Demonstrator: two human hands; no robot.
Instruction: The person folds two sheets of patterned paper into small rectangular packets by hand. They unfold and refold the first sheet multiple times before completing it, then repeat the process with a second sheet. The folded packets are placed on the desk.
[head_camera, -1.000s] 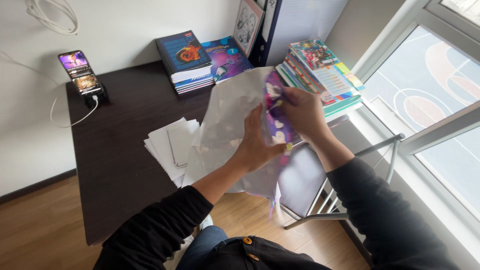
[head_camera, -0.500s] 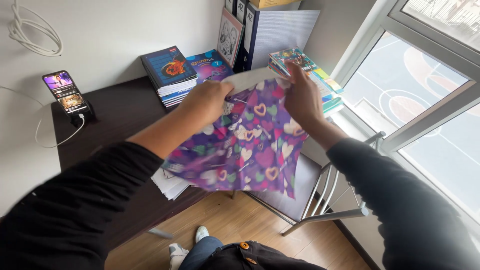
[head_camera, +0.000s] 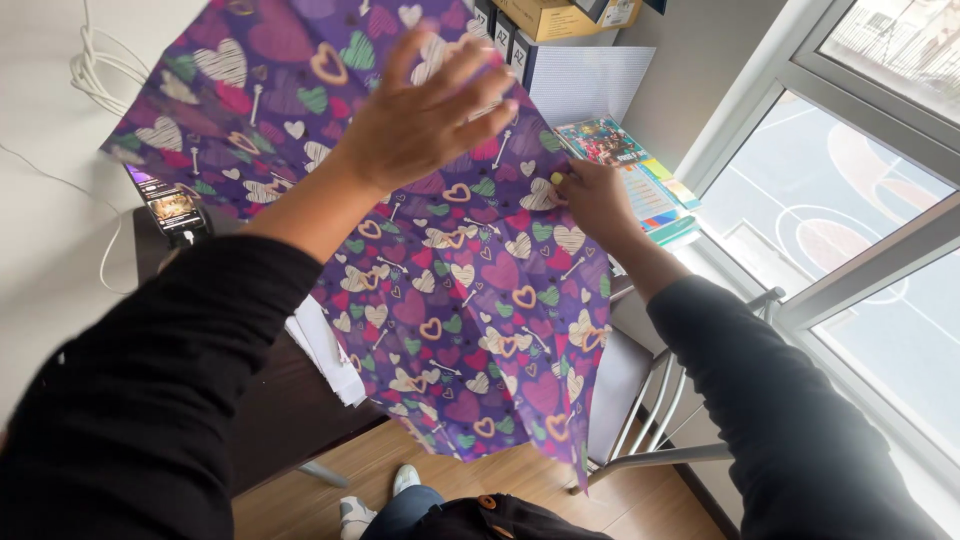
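A large sheet of purple wrapping paper (head_camera: 470, 310) printed with hearts hangs spread in front of me, covering most of the dark desk (head_camera: 280, 410). My left hand (head_camera: 425, 110) is raised high near the sheet's top, fingers spread against the paper. My right hand (head_camera: 590, 195) pinches the sheet's right edge, lower down near a stack of colourful books (head_camera: 640, 170). The lower corner of the paper droops toward the floor.
A phone (head_camera: 172, 205) on a stand with a white cable sits at the desk's back left. White sheets (head_camera: 325, 350) peek out under the paper. Binders and a cardboard box (head_camera: 560, 15) stand at the back. A metal-framed chair (head_camera: 640, 400) is beside the window at right.
The paper was crumpled between both hands, then opened out. My left hand has swept up and left, spreading the sheet wide; it now hides the notebooks at the back.
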